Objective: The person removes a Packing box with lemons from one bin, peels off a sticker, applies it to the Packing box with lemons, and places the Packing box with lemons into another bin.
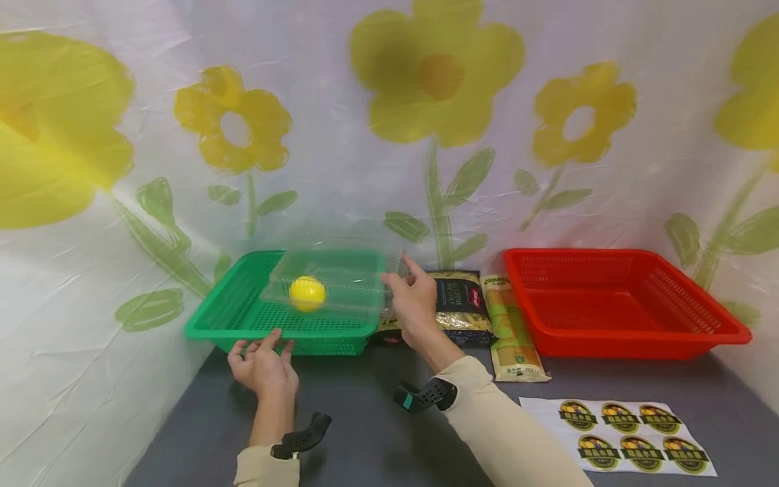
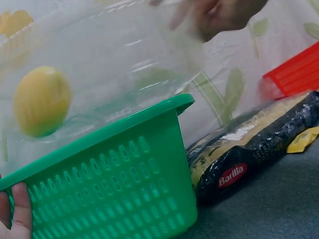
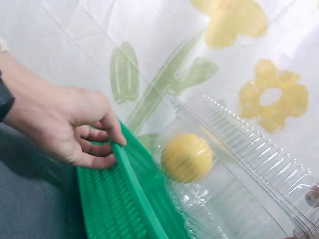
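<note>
My right hand (image 1: 416, 304) holds a clear plastic clamshell box (image 1: 356, 274) by its right end, tilted over the green basket (image 1: 341, 333). A round yellow fruit (image 1: 307, 293), perhaps a lemon, shows through the plastic at the box's far end from that hand; it appears to lie inside the box (image 3: 239, 199). At the basket's front left, my left hand (image 1: 266, 365) pinches the rim. In the right wrist view, the fingers of the left hand (image 3: 82, 129) curl against the outside of the basket wall, with one digit over the rim.
Dark Barilla pasta bags (image 1: 459, 308) and a yellow-green packet (image 1: 514, 331) lie right of the green basket. A red basket (image 1: 627, 345) stands farther right. A sheet of round stickers (image 1: 621, 436) lies at the front right. A flowered curtain (image 1: 328, 169) hangs behind.
</note>
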The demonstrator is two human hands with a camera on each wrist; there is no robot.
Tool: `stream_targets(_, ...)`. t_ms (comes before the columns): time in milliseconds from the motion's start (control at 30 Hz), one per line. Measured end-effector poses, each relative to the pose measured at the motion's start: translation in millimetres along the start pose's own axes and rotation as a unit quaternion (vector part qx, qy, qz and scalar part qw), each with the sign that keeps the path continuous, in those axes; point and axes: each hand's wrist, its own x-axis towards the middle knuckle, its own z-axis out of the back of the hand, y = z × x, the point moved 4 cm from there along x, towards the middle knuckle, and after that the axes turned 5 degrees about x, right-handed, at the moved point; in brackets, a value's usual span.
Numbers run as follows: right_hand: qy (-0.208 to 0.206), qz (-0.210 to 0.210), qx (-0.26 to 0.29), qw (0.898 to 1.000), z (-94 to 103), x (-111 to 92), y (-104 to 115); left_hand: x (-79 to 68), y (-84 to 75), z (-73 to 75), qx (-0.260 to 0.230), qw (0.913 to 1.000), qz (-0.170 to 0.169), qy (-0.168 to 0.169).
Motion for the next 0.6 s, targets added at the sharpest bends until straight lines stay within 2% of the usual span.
stream_targets(267,-0.01,-0.019,0.057,0.998,38.7,-24.0,1.7,-0.2,-5.1,0.2,0.011,0.9998,-0.017,0.007)
stream_targets(600,-0.02,-0.023,0.06,0.998,87.3,-41.8,2.6,-2.5,-0.8,-0.6,0.004,0.9999,-0.013,0.009)
